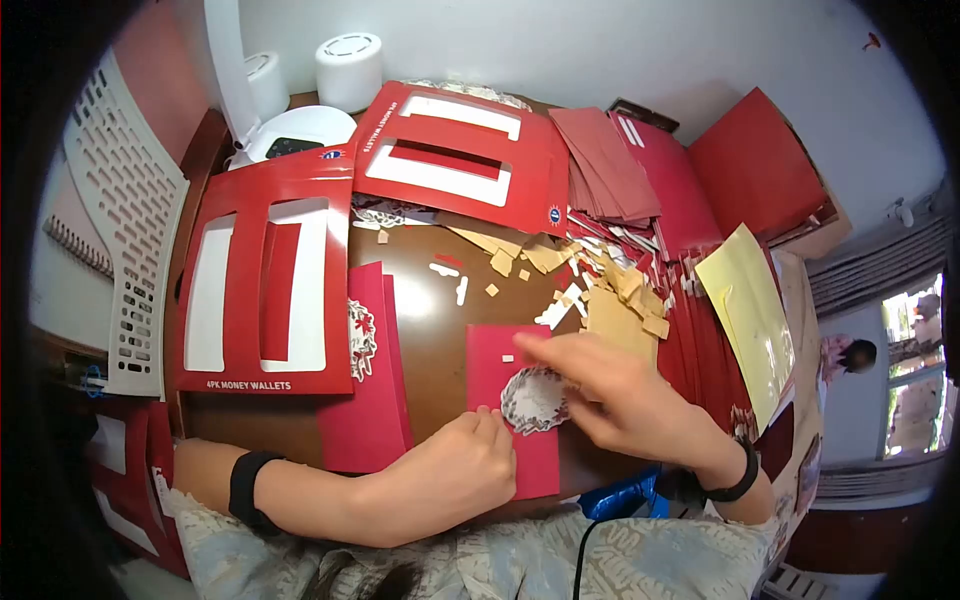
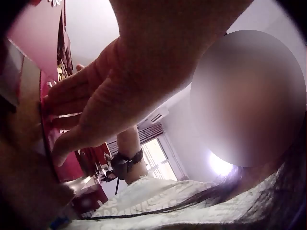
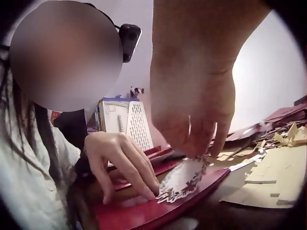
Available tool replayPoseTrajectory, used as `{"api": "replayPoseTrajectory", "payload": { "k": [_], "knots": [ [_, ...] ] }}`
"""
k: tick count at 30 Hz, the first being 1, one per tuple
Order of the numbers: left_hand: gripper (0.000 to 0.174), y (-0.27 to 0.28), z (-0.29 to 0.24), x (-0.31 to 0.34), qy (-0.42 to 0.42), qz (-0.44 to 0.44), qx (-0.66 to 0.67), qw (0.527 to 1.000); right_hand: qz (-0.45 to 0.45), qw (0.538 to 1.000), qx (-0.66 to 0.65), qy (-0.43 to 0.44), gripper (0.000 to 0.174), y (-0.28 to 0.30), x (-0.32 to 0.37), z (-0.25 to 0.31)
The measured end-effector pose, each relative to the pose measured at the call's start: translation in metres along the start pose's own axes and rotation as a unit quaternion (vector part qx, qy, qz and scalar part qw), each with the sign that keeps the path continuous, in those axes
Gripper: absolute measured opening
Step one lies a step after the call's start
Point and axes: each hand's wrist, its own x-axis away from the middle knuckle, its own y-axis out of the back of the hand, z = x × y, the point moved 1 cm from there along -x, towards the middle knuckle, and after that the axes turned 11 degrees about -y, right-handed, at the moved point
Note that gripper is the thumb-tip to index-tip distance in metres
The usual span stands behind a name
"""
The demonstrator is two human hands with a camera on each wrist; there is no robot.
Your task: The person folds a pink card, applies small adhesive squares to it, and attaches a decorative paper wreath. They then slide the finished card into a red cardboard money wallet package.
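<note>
A magenta-red paper wallet (image 1: 540, 470) lies on the brown table in front of the person. Over it is a round paper cut-out (image 1: 530, 402) with a white back and a scalloped, patterned edge. My right hand (image 1: 635, 395) pinches the cut-out at its right edge; in the right wrist view the cut-out (image 3: 184, 177) slants up from the wallet to those fingers. My left hand (image 1: 445, 480) rests its fingertips on the wallet, right at the cut-out's left edge; its fingers are fairly straight in the left wrist view. Above the cut-out, a small white foam square (image 1: 508, 358) sits on the wallet.
Left of the work lies another magenta wallet (image 1: 385, 420) with a patterned cut-out (image 1: 362, 340). Red window-cut cards (image 1: 240, 290) stand behind it. Tan backing scraps (image 1: 625, 300) and stacked red wallets (image 1: 690, 330) crowd the right, beside a yellow sheet (image 1: 750, 310).
</note>
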Motion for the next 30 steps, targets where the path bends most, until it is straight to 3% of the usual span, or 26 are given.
{"api": "replayPoseTrajectory", "payload": {
  "k": [1,5,7,10,14,16,20,22,25,28,30],
  "knots": [
    [0.040,-0.002,0.000,0.001,0.004,-0.029,-0.020,0.999,-0.049,0.998,0.010,-0.028,0.059,0.002,0.003,0.002],
    [0.041,0.002,0.001,0.002,-0.007,-0.021,-0.008,1.000,-0.076,0.990,0.023,-0.117,0.050,0.001,0.023,0.003],
    [0.042,0.002,0.001,0.001,-0.001,-0.008,-0.015,1.000,-0.085,0.990,0.041,-0.105,0.054,-0.013,0.032,-0.001],
    [0.042,0.002,0.001,0.000,0.002,-0.013,-0.016,1.000,-0.097,0.977,0.115,-0.150,0.076,-0.034,0.036,0.005],
    [0.041,0.002,0.002,0.000,0.004,-0.010,-0.011,1.000,-0.120,0.971,0.132,-0.157,0.077,-0.046,0.031,0.006],
    [0.028,0.004,0.004,0.000,0.000,-0.038,-0.021,0.999,-0.072,0.967,0.151,-0.195,0.069,-0.045,0.028,0.008],
    [0.028,0.006,0.005,0.000,-0.007,-0.027,-0.024,0.999,-0.089,0.971,0.160,-0.156,0.063,-0.037,0.032,0.001],
    [0.038,0.005,0.004,0.001,-0.003,-0.014,-0.012,1.000,-0.057,0.975,0.193,-0.093,0.060,-0.028,0.033,0.000],
    [0.039,0.005,0.004,0.001,-0.004,-0.012,-0.010,1.000,-0.074,0.981,0.121,-0.130,0.064,-0.024,0.036,0.006],
    [0.028,0.007,0.005,0.000,-0.005,-0.030,-0.020,0.999,-0.135,0.968,0.146,-0.155,0.068,-0.031,0.034,0.005],
    [0.028,0.007,0.004,0.001,-0.005,-0.027,-0.020,0.999,-0.122,0.966,0.155,-0.166,0.070,-0.037,0.035,0.000]
  ]
}}
